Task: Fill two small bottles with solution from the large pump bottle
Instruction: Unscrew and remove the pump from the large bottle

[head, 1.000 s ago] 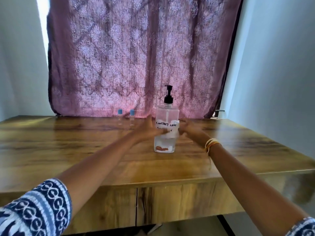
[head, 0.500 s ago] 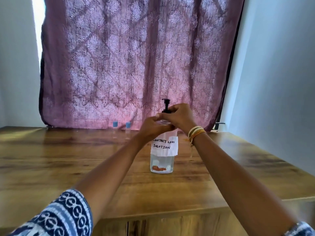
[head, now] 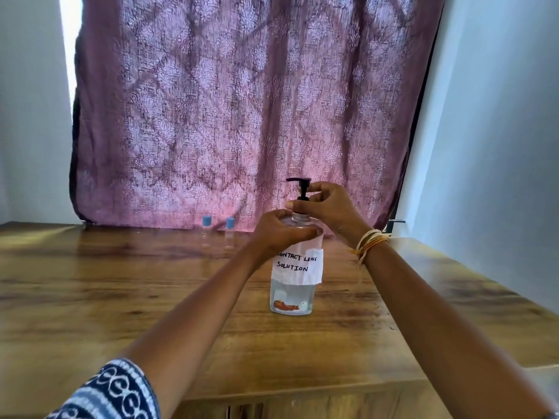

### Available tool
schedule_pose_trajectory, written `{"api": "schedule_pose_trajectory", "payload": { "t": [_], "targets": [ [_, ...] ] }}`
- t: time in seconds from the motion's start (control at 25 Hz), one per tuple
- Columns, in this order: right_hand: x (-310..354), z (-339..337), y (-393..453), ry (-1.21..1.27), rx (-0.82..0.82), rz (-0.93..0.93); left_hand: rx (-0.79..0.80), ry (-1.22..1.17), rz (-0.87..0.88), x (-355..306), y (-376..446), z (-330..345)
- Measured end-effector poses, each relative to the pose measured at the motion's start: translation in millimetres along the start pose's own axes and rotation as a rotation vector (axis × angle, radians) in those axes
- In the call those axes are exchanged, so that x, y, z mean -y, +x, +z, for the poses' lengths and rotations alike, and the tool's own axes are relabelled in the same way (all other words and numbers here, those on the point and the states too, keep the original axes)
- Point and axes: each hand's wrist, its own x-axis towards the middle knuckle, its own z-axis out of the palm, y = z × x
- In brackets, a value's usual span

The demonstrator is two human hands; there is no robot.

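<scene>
The large clear pump bottle [head: 292, 293], with a white label reading CONTACT LENS SOLUTION and a black pump head [head: 299, 184], stands on the wooden table [head: 121, 297]. My left hand [head: 279, 229] grips the bottle's shoulder from the left. My right hand [head: 328, 208] pinches the black pump collar at the neck. Two small clear bottles with blue caps, one [head: 206, 232] beside the other [head: 230, 234], stand upright at the table's back edge, left of the large bottle and apart from both hands.
A purple patterned curtain [head: 242, 110] hangs behind the table. Pale walls stand on both sides, the right one [head: 499, 146] close to the table's edge. A small dark fitting [head: 396, 221] sticks out at the curtain's lower right.
The pump bottle has come nearer to me from further back on the table. Both hands moved up from its sides: the left now grips the shoulder, the right holds the pump neck.
</scene>
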Motion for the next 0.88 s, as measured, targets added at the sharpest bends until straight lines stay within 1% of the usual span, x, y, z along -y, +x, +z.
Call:
{"api": "schedule_pose_trajectory", "payload": {
  "t": [0.08, 0.24, 0.32, 0.4, 0.48, 0.64, 0.72, 0.8, 0.88],
  "targets": [
    [1.3, -3.5, -0.9, 0.038, -0.024, 0.031, -0.003, -0.008, -0.004, -1.0, -0.8, 0.5],
    [6.6, -7.9, -3.4, 0.183, 0.096, 0.063, -0.001, -0.037, -0.009, -2.6, -1.8, 0.2],
    [5.8, -6.9, -2.1, 0.103, 0.068, 0.059, 0.006, -0.046, -0.016, -2.0, -1.9, 0.4],
    [4.9, -5.6, -2.3, -0.025, -0.019, 0.047, 0.001, -0.047, -0.026, -2.0, -2.3, 1.5],
    [3.7, -6.0, -3.3, -0.002, -0.062, 0.048, -0.009, -0.045, -0.029, -1.1, -1.4, 2.0],
    [0.6, -13.6, -2.8, 0.135, 0.028, 0.039, -0.024, -0.042, -0.033, 2.0, 1.0, 1.4],
    [1.1, -14.8, -2.2, 0.164, 0.074, 0.047, -0.029, -0.038, -0.034, 2.4, 1.1, 1.7],
    [2.1, -9.2, -2.2, 0.089, 0.059, 0.066, -0.027, -0.036, -0.025, 2.1, 0.6, 2.1],
    [1.8, -2.7, -4.1, -0.022, -0.014, 0.049, -0.027, -0.035, -0.013, 1.7, 0.4, 2.2]
  ]
}}
